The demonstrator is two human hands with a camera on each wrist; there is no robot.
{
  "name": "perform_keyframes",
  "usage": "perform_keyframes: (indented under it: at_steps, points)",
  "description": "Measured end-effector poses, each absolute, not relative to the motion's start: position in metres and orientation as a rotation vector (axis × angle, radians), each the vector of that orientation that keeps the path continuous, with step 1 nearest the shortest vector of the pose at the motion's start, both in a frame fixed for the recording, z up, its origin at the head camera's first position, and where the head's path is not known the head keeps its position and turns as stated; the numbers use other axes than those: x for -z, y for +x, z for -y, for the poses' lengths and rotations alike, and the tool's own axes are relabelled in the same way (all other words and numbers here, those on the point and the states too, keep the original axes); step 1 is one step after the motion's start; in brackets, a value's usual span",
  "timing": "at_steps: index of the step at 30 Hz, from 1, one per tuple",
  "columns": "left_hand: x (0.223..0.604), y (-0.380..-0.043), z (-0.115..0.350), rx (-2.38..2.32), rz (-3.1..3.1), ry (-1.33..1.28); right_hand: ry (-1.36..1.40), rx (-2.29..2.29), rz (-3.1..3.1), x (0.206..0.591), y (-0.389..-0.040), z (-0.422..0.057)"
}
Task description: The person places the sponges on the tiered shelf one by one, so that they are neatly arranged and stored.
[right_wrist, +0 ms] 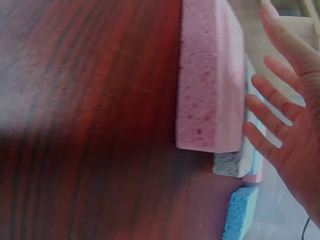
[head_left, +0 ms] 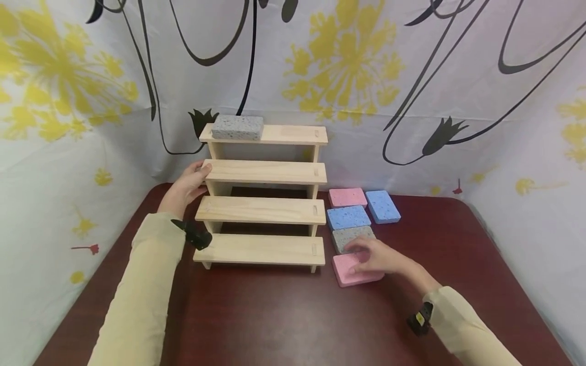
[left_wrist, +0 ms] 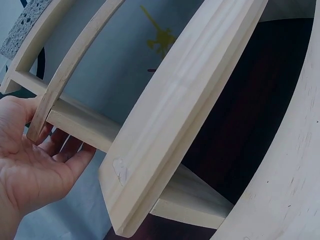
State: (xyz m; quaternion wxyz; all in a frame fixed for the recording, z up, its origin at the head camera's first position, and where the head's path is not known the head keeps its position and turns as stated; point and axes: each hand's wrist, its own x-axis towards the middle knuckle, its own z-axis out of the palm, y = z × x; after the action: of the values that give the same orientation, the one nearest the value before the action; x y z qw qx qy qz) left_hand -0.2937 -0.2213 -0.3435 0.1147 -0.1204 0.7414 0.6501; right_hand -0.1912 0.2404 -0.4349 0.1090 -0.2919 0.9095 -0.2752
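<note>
A four-step wooden shelf rack [head_left: 264, 210] stands on the table, a grey sponge [head_left: 237, 127] lying at the left of its top step. My left hand [head_left: 186, 184] grips the left end of the second step from the top, thumb above; in the left wrist view, that hand [left_wrist: 37, 155] has its fingers around the board's end and side support. Over the nearest pink sponge [head_left: 354, 271] hovers my right hand [head_left: 375, 255], just in front of another grey sponge [head_left: 351, 238]. In the right wrist view, the right hand's fingers [right_wrist: 267, 112] are spread and apart from the pink sponge [right_wrist: 212, 85].
Behind the grey sponge on the table lie a blue sponge [head_left: 349, 217], a pink sponge [head_left: 348, 197] and a second blue sponge [head_left: 383, 207]. The dark red table [head_left: 284, 315] is bordered by a patterned white cloth [head_left: 357, 152] at the back and sides.
</note>
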Motion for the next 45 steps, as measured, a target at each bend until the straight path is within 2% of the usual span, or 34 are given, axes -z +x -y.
perform_keyframes:
  at_steps: [10, 27, 45]
  points:
    - [0.343, -0.292, 0.222, -1.909, -2.186, -0.347, -1.02, 0.561, -2.786, 0.444, -0.179, -0.234]
    - [0.345, -0.29, 0.221, -1.902, -2.202, -0.353, -1.031, 0.438, -2.835, 0.441, -0.166, -0.233]
    - [0.345, -0.289, 0.22, -1.905, -2.19, -0.346, -0.943, 0.444, -2.733, 0.408, -0.169, -0.227]
